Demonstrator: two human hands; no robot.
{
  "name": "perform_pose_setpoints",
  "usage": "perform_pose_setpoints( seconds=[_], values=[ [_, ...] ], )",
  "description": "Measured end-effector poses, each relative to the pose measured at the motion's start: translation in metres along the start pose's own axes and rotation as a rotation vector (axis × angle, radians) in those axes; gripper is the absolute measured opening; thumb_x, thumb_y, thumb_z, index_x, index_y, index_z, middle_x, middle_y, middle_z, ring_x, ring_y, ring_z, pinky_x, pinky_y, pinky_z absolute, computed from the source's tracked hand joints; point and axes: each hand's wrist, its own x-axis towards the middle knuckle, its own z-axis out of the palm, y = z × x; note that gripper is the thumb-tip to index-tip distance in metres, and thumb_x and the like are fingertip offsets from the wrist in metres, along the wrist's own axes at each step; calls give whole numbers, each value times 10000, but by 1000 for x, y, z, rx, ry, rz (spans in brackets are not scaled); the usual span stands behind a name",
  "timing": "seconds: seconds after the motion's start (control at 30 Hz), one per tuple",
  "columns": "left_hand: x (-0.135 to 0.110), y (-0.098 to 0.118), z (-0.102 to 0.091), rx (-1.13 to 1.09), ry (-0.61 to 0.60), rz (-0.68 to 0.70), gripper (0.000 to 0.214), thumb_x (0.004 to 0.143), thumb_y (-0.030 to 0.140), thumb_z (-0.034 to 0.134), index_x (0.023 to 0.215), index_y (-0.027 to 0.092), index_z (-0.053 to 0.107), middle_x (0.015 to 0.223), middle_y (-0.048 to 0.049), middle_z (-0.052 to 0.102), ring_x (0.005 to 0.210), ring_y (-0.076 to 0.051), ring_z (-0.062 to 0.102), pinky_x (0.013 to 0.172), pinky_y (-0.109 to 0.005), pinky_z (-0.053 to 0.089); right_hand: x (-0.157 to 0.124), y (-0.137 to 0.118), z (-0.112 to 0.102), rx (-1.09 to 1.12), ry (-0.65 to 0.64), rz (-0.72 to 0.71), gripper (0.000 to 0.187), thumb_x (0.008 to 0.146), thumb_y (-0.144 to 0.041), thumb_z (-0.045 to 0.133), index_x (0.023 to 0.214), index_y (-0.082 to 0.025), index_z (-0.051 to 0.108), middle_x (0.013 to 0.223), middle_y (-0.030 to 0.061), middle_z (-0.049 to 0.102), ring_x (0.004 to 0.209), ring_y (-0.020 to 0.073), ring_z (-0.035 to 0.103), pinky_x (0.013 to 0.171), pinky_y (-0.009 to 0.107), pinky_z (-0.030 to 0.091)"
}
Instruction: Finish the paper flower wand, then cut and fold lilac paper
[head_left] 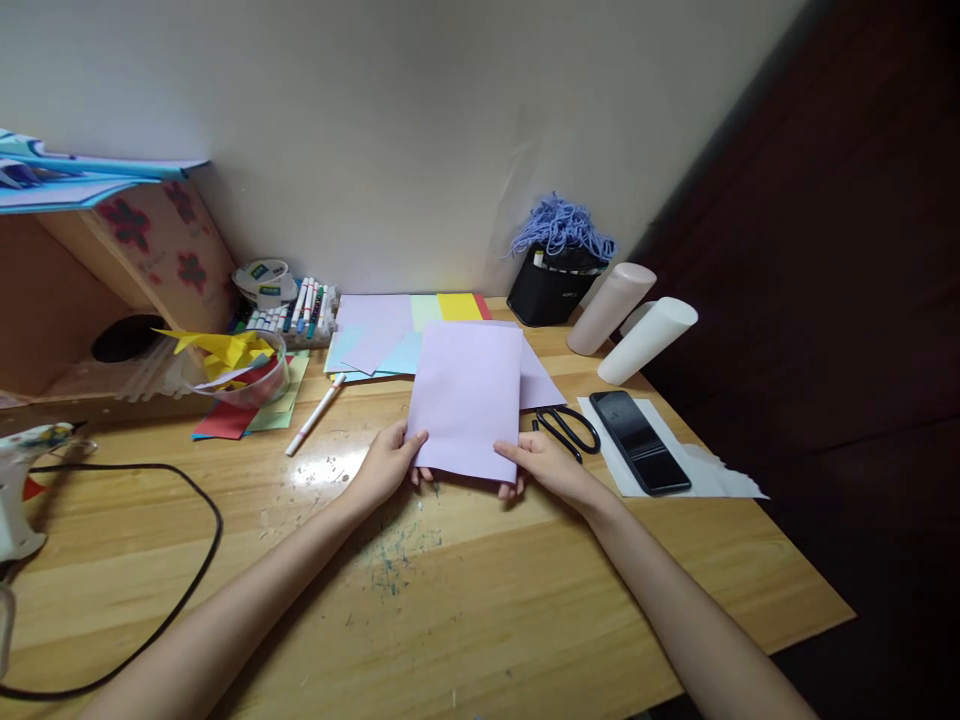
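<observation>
A sheet of pale purple paper (466, 395) is raised a little over the table, tilted with its lower edge toward me. My left hand (392, 460) pinches its lower left corner, thumb on top and fingers underneath. At the lower right corner my right hand (541, 463) grips it the same way. Behind it lie more coloured sheets (373, 312), purple, light blue, green, yellow and red. Black-handled scissors (574, 430) rest just right of the paper; their blades are hidden. To the left lies a white marker (316, 414).
A black phone (640, 442) lies on white paper at the right, near two standing rolls (646, 340). Blue yarn (564, 228) tops a black holder (551, 290). Left are a tub of paper scraps (281, 378), a marker box (319, 325), a cardboard box (161, 250) and a corded glue gun (22, 490).
</observation>
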Motion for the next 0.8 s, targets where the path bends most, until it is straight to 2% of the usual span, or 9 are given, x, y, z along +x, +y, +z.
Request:
perform_pose_setpoints(
  seconds=[0.1, 0.2, 0.3, 0.43, 0.57, 0.67, 0.8],
  values=[
    [1, -2, -1, 53, 17, 12, 203, 808, 356, 459, 761, 161, 425, 415, 40, 533, 310, -65, 391, 340, -166, 269, 1, 3, 0, -13, 15, -4, 418, 798, -487, 504, 618, -114, 557, 465, 51, 634, 394, 94, 557, 408, 174, 368],
    [2, -4, -3, 65, 26, 18, 215, 810, 369, 447, 729, 173, 414, 380, 60, 487, 308, -64, 339, 347, -175, 219, 1, 4, 0, 25, -42, 13, 381, 776, -475, 542, 682, -107, 573, 547, 67, 670, 457, 105, 591, 467, 190, 425],
    [1, -4, -3, 68, 38, 39, 229, 801, 379, 457, 698, 179, 413, 354, 76, 440, 324, -72, 335, 377, -190, 223, 0, 2, 0, 24, -78, 22, 356, 750, -457, 582, 708, -104, 576, 532, 55, 664, 452, 105, 587, 474, 195, 433],
    [0, -1, -2, 82, 64, 64, 232, 798, 374, 466, 678, 181, 413, 345, 84, 412, 343, -80, 354, 416, -205, 250, -1, -1, 0, 31, -46, 0, 384, 781, -470, 534, 657, -108, 561, 499, 48, 647, 422, 92, 567, 451, 186, 417],
    [-1, 0, -2, 62, 44, 66, 243, 799, 389, 466, 685, 182, 414, 351, 84, 411, 340, -80, 349, 419, -211, 247, -2, -1, -1, 35, -69, 13, 322, 711, -427, 633, 695, -113, 566, 553, 51, 671, 459, 94, 583, 489, 193, 446],
    [-2, 1, -2, 66, 45, 69, 253, 798, 397, 468, 675, 182, 416, 351, 82, 406, 334, -79, 345, 416, -218, 240, -3, -2, -1, 30, -13, 23, 341, 752, -459, 573, 706, -121, 559, 493, 32, 645, 409, 89, 559, 445, 189, 426],
    [-3, 3, -2, 82, 62, 60, 242, 794, 390, 471, 678, 183, 422, 349, 83, 401, 336, -83, 348, 415, -220, 242, -6, -5, 1, 31, -49, 32, 332, 686, -425, 656, 746, -110, 567, 583, 64, 680, 504, 118, 614, 511, 214, 468]
  ],
)
